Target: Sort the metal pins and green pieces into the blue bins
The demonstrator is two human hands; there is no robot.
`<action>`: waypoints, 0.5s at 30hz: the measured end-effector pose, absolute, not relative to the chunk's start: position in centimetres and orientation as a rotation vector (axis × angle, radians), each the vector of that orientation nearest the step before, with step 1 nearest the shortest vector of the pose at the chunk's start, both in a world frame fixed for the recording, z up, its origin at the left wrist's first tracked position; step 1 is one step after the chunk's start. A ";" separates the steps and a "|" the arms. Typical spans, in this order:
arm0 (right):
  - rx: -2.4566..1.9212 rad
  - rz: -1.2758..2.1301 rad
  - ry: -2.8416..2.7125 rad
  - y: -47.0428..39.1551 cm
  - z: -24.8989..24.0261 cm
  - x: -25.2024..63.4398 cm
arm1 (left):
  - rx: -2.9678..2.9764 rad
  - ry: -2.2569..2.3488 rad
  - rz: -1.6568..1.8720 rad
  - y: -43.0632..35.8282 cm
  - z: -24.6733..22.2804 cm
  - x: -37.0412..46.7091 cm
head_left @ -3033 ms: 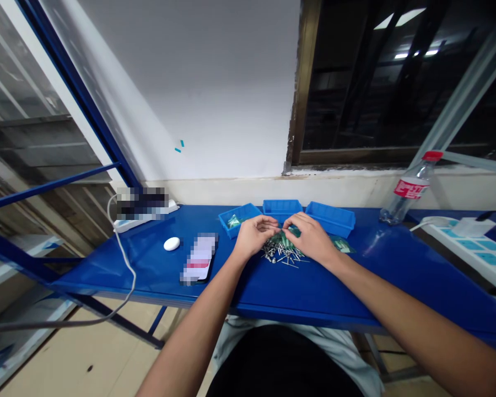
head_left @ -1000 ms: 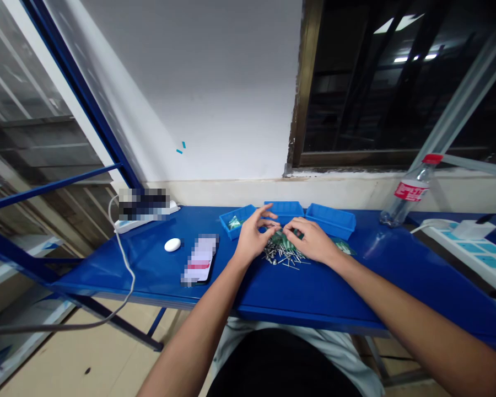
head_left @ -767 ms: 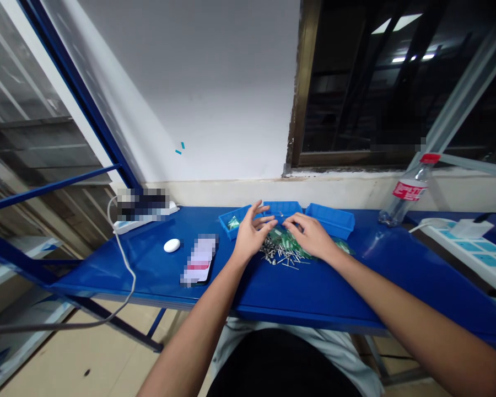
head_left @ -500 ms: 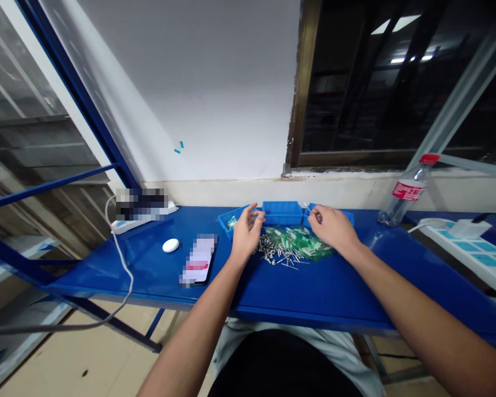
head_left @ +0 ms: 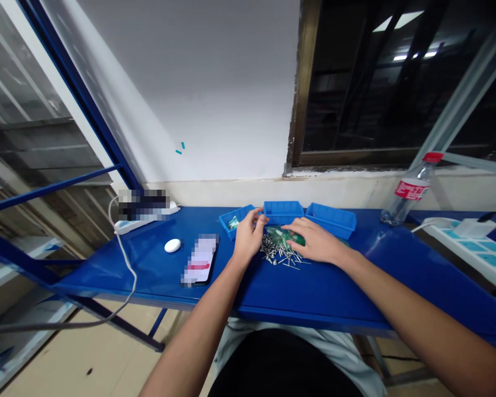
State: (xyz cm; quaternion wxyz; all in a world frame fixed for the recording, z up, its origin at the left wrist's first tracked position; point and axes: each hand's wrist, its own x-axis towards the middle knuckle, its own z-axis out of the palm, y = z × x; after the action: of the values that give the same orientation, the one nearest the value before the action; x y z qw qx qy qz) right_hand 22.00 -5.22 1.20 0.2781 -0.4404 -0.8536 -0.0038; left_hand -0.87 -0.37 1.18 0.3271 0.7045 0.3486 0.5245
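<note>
Metal rivets [head_left: 279, 255] lie in a loose pile on the blue table [head_left: 314, 292], with green plastic packets [head_left: 278, 236] just behind them. My right hand [head_left: 314, 240] is over the packets, its fingers apart and nothing visible in them. At the pile's left side is my left hand [head_left: 250, 234], its fingers curled near the thumb; whether they hold something is too small to tell. Behind the hands stand a left blue bin [head_left: 227, 225] with small packets in it, a middle blue bin [head_left: 284, 209] and a right blue bin [head_left: 334, 220].
A phone [head_left: 200, 259] and a white oval case [head_left: 172, 246] lie on the left. A white power strip [head_left: 149, 219] stands at the back left. At the right are a red-capped bottle [head_left: 411, 190] and another power strip [head_left: 475, 248]. A cable [head_left: 128, 270] hangs over the left edge.
My right hand has moved left and down from the right bin onto the green packets, and the thin metal piece in its fingers is no longer visible. My left hand has barely moved.
</note>
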 end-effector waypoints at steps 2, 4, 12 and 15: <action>-1.165 -0.005 -2.318 -5.3 1.0 21.6 | 1.870 0.920 1.366 -0.4 1.3 -0.9; -1.177 -0.005 -2.310 -5.3 0.9 21.4 | 1.889 0.932 1.353 -0.5 1.3 -0.9; -1.176 0.016 -2.158 -5.0 1.4 21.4 | 1.921 0.950 1.314 -0.9 1.8 -0.6; -1.186 0.058 -1.956 -4.8 1.9 21.5 | 1.997 0.853 1.221 -1.5 2.2 -0.4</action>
State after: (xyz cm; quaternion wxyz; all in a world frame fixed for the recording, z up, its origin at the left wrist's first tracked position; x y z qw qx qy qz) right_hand 21.47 -4.83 1.87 0.4136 -0.4720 -0.7782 0.0230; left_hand -0.42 -1.51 2.22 0.3196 0.7596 0.3244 0.4644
